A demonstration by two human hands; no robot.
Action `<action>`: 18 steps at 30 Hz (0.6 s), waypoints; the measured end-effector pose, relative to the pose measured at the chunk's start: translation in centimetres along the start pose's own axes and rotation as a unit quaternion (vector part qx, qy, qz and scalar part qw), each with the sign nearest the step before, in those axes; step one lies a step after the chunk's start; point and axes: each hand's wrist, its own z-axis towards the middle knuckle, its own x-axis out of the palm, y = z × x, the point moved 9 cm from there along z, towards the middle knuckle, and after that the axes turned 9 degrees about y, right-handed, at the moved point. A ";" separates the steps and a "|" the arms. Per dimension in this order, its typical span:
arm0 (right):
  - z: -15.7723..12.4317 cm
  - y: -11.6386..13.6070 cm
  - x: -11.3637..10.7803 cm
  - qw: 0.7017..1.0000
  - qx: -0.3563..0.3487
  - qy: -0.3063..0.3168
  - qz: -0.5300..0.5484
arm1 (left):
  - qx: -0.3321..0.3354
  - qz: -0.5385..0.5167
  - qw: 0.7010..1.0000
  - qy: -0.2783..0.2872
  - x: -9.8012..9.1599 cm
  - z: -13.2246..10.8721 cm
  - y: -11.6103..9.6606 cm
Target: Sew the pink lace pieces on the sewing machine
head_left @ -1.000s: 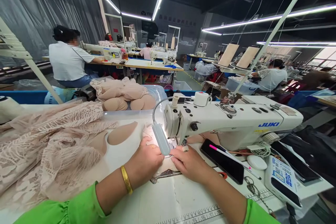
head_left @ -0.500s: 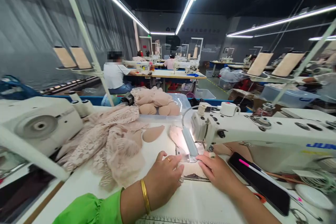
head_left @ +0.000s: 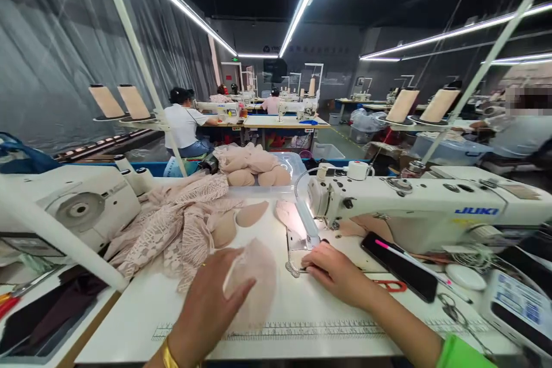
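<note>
In a sewing workshop under long strip lights, I am at a white table (head_left: 138, 322) with a printed ruler (head_left: 319, 330) along its near edge. Beyond it, on the left, a person in a white shirt (head_left: 183, 126) sits at another machine. A white sewing machine (head_left: 414, 201) marked JUKI stands at the right of my table. To the left lies a loose heap of pale pink lace (head_left: 190, 230); behind the heap, a clear plastic bin (head_left: 297, 168) holds beige moulded cups (head_left: 241, 178). My left hand (head_left: 211, 296) grips a sheer pale cloth (head_left: 261, 282) over the middle of the table, thumb across it, fingers partly hidden. My right hand (head_left: 338, 273) has its fingers bent beside the machine's metal plate; I cannot tell whether they hold anything. A black phone (head_left: 397, 269) lies to the right of that hand, by the machine's base. A slim grey lamp (head_left: 308, 227) shines near the needle end. Smallest, a pink-tipped pen (head_left: 422, 269) lies across the phone.
</note>
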 end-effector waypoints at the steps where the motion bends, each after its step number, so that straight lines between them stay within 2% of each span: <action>1: 0.3 0.6 0.1 1.000 0.009 0.002 0.011 | -0.036 0.012 0.999 0.006 -0.2 1.4 0.9; 3: 1.1 1.6 0.6 0.999 0.021 -0.006 0.040 | -0.074 0.020 0.994 0.076 1.0 4.3 2.0; 5: 1.9 2.1 1.4 0.997 0.035 -0.017 0.068 | -0.072 0.014 0.987 0.143 2.7 6.2 2.1; 7: 2.7 2.0 2.0 0.993 0.067 -0.041 0.091 | -0.054 0.006 0.985 0.162 3.5 7.2 1.4; 10: 3.6 1.6 2.9 0.978 0.118 -0.077 0.153 | -0.027 -0.055 0.990 0.129 3.1 7.2 -0.1; 13: 4.1 1.1 3.8 0.947 0.147 -0.108 0.263 | -0.025 -0.209 0.976 0.062 1.9 6.7 -0.3; 15: 4.2 0.9 4.2 0.922 0.148 -0.122 0.337 | -0.074 -0.314 0.946 0.020 1.8 6.1 1.1; 18: 4.0 0.8 4.2 0.890 0.141 -0.141 0.411 | -0.171 -0.446 0.878 -0.023 3.5 4.7 3.6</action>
